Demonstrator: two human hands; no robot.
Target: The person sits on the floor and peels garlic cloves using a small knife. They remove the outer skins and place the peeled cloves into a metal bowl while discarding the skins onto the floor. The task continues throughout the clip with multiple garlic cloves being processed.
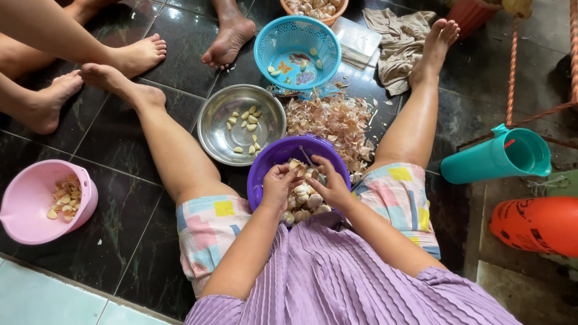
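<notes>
Both hands over bowl of garlic [265, 174] between legs. Left hand [278, 185] beside right hand [330, 185], each on one clove. Metal bowl [242, 124] sat just ahead. Peel pile [334, 123] lay right of it. Basket [297, 51] farther ahead. Scoop bowl [36, 201] far left. Jug [497, 157] lay far right.

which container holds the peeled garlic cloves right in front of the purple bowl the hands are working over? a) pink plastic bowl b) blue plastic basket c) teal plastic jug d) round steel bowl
d: the round shiny steel bowl, with pale peeled garlic cloves scattered in it, sits on the dark tiled floor just beyond the purple plastic bowl, between the person's legs.
</notes>
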